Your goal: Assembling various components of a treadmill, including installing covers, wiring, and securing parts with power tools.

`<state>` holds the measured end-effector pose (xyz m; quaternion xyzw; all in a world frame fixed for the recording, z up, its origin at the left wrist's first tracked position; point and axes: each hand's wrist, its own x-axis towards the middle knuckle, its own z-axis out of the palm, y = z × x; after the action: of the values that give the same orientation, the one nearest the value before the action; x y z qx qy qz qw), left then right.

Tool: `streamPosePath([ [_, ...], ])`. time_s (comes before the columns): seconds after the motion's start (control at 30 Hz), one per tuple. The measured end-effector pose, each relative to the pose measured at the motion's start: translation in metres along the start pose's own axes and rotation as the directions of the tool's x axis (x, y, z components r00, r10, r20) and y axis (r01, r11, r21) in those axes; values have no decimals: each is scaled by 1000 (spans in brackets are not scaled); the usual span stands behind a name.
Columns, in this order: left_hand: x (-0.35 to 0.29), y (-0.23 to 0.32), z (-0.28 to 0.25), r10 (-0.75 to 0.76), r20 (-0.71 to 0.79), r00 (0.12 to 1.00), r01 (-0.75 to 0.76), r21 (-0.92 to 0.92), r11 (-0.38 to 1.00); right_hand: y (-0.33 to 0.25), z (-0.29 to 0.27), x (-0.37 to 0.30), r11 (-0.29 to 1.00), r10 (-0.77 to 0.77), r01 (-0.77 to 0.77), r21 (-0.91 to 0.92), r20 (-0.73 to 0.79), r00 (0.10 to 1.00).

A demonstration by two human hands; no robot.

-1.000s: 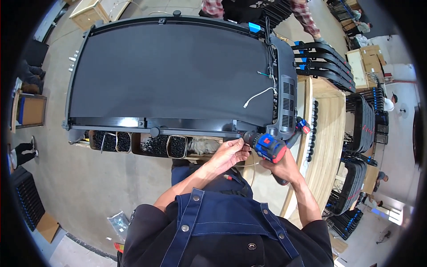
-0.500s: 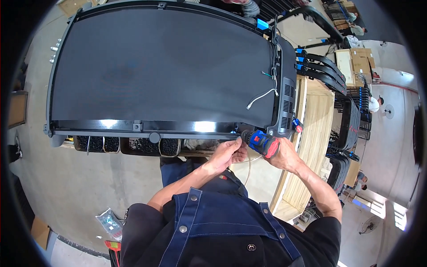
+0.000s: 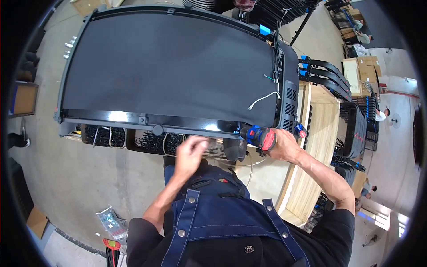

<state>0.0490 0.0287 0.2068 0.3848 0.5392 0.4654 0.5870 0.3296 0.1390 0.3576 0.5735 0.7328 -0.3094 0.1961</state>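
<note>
My right hand is closed around a blue and red cordless drill. The drill's nose meets the near side rail close to the right end of a treadmill deck. A broad black running belt covers that deck, and the near rail runs along its front. Further left, my left hand is off the drill, just in front of the rail beside the parts bins; motion smears its fingers. A white cable with a connector lies over the belt's right end, next to the vented motor cover.
Bins of black hardware sit below the near rail. A second blue and red tool is right of the motor cover. Beyond it stands a wooden crate, with curved black frames behind. A clear plastic bag lies on the floor.
My left hand has drawn away from the drill's tip and moved left, towards the bins. The drill stays near the same spot on the rail. The whole view has shifted slightly.
</note>
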Motion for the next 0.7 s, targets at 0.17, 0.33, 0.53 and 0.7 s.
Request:
streamPosePath([
  [0.17,7,64,-114,564,-16,826,-219,912,346,-8,-10,-14,996,-70,73,51,-55,996],
  [0.33,26,75,-192,381,258,888,-294,955,38,-17,49,-63,879,-258,293,376,-142,956],
  [0.53,59,44,-217,426,495,757,-493,861,-126,-73,209,-16,651,72,-241,720,257,964],
  [0.7,57,29,-228,507,541,671,-525,830,-191,-74,358,82,755,403,-380,534,79,912],
])
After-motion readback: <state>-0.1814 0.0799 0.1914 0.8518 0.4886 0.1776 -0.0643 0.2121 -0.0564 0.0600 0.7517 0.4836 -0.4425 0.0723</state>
